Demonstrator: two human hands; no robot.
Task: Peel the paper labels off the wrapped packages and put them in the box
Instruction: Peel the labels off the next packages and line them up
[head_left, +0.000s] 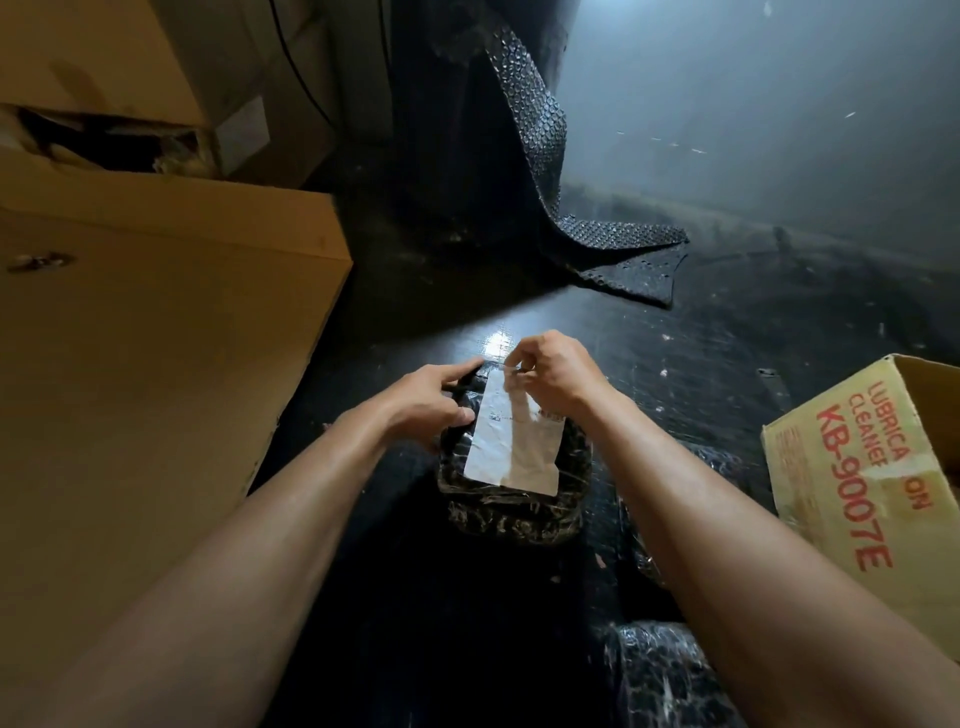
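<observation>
A package wrapped in black bubble film (511, 512) sits on the dark floor in the middle of the view. A white paper label (511, 452) lies flat on its top. My left hand (434, 402) grips the package's far left edge. My right hand (558, 376) pinches the label's far corner, and a thin clear strip shows between its fingertips. An open yellow cardboard box (852, 467) with red lettering stands to the right.
Large brown cardboard boxes (156, 332) fill the left side. A sheet of black bubble wrap (550, 171) hangs down and trails over the floor behind. Another black wrapped package (660, 675) lies at the bottom near my right forearm. A grey wall rises at the right.
</observation>
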